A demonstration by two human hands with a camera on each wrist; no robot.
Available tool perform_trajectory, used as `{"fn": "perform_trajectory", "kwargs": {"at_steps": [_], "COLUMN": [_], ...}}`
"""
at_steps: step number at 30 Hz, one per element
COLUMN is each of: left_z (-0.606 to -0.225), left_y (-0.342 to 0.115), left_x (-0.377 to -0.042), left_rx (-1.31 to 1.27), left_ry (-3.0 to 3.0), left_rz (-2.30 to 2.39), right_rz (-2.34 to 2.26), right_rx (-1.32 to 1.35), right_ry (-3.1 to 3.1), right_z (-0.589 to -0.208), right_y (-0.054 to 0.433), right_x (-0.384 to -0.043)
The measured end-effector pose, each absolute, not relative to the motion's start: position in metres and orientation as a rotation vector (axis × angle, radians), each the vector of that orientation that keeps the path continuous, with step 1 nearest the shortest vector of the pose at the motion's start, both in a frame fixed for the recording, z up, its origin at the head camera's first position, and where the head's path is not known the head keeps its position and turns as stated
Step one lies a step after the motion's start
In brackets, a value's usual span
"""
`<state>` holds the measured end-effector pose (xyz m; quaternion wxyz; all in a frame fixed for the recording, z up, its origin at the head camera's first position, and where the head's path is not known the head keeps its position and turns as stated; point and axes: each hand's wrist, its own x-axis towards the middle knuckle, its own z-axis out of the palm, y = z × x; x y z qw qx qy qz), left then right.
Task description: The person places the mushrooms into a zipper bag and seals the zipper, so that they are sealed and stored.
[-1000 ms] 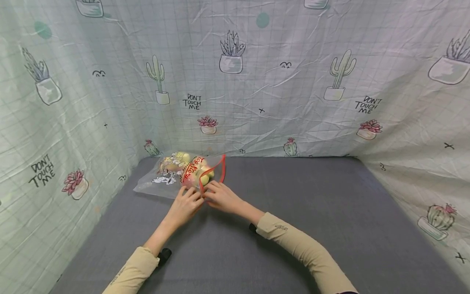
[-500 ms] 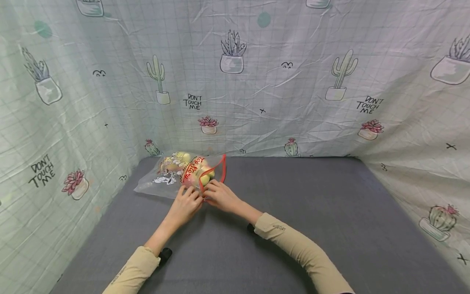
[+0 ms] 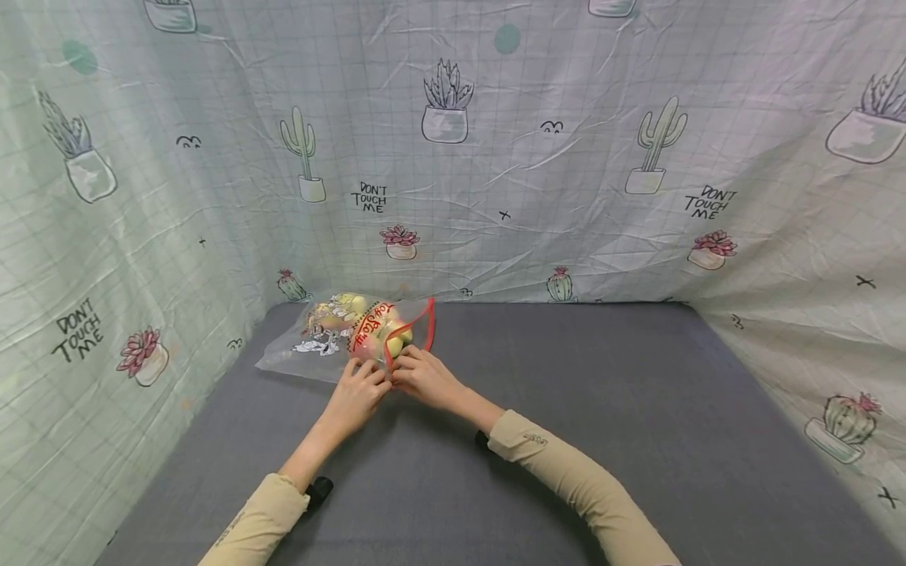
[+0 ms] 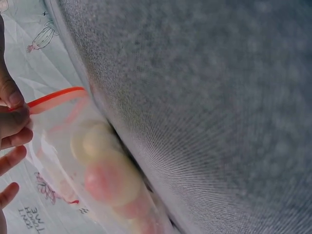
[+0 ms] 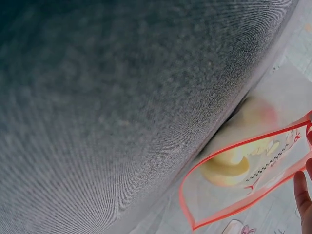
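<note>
A clear zip bag (image 3: 283, 358) with red lettering lies on its side, its red-edged mouth (image 5: 234, 146) facing right and gaping. Several round yellow and pinkish fruits (image 4: 109, 180) show through the plastic. In the head view my left hand (image 3: 357, 393) is at the bag's near front corner; in the left wrist view its thumb and finger pinch the red zip edge (image 4: 56, 99), other fingers spread. My right hand (image 3: 428, 381) meets it there, pinching the same end of the red edge, its fingers (image 5: 302, 195) partly cut off in the right wrist view.
The bag rests on a grey cloth-covered table (image 3: 566, 409), near its back left. A pale curtain (image 3: 495, 157) printed with cactus drawings hangs behind and along both sides. Dark wrist camera mounts (image 3: 318, 491) sit under the sleeves.
Both hands stay at the same corner of the bag, the right forearm shifting very slightly left. The bag keeps its place and its mouth still gapes.
</note>
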<state>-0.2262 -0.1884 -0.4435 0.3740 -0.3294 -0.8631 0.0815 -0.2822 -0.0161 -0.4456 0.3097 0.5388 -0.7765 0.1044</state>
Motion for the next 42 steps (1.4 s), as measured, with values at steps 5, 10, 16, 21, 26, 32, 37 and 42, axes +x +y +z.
{"fn": "perform_trajectory", "kwargs": {"at_steps": [5, 10, 16, 21, 26, 32, 37, 42], "left_z": [-0.441, -0.441, -0.441, -0.443, -0.442, -0.44, -0.441, -0.443], "left_y": [-0.191, -0.194, -0.195, -0.195, -0.196, -0.194, -0.192, -0.188], "left_x": [-0.227, -0.228, -0.229, -0.23, -0.229, -0.229, -0.23, -0.232], "left_rx": [-0.875, -0.91, -0.926, -0.933, -0.95, -0.929, -0.9, -0.862], "left_ry": [-2.175, -2.144, -2.133, -2.115, -2.122, -2.147, -2.145, -2.151], "left_rz": [0.169, 0.127, 0.088, 0.091, 0.082, 0.113, 0.134, 0.145], "right_rz": [0.283, 0.258, 0.255, 0.25, 0.211, 0.185, 0.166, 0.171], "right_rx": [1.445, 1.443, 1.433, 1.428, 1.407, 1.381, 1.383, 1.395], "right_ry": [-2.017, -2.003, -2.006, -2.009, -2.01, -2.016, -2.009, -1.993], "right_z": [-0.446, -0.445, -0.446, -0.445, -0.446, -0.446, -0.447, -0.448], "right_y": [-0.017, -0.018, -0.019, -0.019, -0.018, -0.015, -0.013, -0.013], "right_x": [-0.284, -0.284, -0.285, -0.286, -0.289, -0.293, -0.293, -0.29]}}
